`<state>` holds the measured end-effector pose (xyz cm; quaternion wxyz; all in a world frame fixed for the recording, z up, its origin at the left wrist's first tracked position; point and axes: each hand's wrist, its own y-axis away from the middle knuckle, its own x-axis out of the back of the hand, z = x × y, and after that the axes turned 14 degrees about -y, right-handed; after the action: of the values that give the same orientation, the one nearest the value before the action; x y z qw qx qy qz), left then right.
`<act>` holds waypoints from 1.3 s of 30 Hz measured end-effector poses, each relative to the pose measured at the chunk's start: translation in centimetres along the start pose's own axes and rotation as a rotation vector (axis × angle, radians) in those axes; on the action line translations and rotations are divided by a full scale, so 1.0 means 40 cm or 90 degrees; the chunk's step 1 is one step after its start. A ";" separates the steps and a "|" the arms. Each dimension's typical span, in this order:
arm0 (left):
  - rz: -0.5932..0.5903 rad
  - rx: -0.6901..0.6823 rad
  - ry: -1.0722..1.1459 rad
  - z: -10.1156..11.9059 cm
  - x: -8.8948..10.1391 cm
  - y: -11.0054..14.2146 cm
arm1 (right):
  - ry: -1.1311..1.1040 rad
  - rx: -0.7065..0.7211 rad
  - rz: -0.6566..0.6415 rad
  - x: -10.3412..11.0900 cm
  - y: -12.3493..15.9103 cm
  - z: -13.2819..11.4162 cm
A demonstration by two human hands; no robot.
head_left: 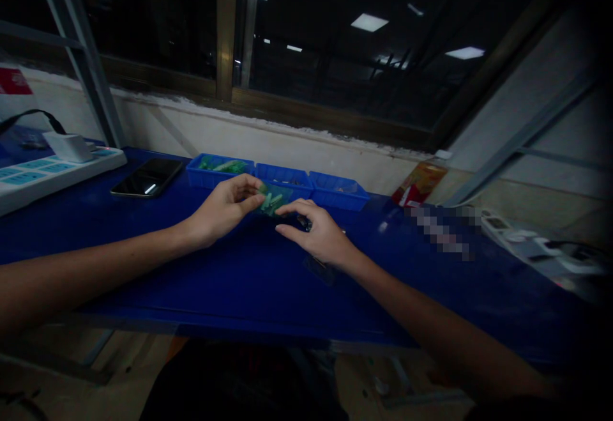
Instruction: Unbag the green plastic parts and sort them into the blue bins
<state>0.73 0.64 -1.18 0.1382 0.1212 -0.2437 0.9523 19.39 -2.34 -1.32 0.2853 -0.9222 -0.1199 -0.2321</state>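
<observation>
While the left hand [226, 209] pinches a green packet [272, 201], right hand [324, 232] gaping beside it, blue bins [341, 200] stand behind.

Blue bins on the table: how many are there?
3, in one row near the wall: the left bin, with green items inside; the middle bin; and the right bin. None seems hidden.

sm green see-thru pkt [274, 197], pale pcs [271, 204] visible, btwn hands [226, 209] [322, 230]
</observation>
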 end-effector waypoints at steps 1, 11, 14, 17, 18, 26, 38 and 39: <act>0.004 -0.062 -0.073 0.000 0.002 0.004 | -0.080 -0.072 0.003 -0.001 -0.002 0.002; -0.030 -0.429 -0.559 0.015 0.012 0.033 | -0.530 -0.288 0.121 0.013 -0.018 -0.005; -0.001 -0.400 -0.557 0.010 0.014 0.024 | -0.504 -0.243 0.188 0.012 -0.021 0.000; -0.009 -0.283 -0.471 0.013 0.013 0.016 | -0.425 -0.169 0.239 0.012 -0.022 0.008; -0.027 -0.214 -0.417 0.016 0.011 0.013 | -0.380 -0.131 0.247 0.012 -0.021 0.009; -0.127 0.247 0.126 0.025 0.001 0.007 | 0.111 0.282 0.122 0.015 0.006 -0.019; 0.069 -0.030 -0.014 -0.001 0.013 -0.011 | -0.337 -0.235 0.077 0.006 -0.010 0.001; 0.046 -0.044 -0.035 -0.005 0.014 -0.012 | -0.426 -0.282 0.080 0.005 -0.011 0.001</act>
<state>0.32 1.27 -0.99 0.1007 0.1337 -0.2845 0.9440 19.43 -1.93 -1.04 0.0383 -0.9915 -0.0964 0.0786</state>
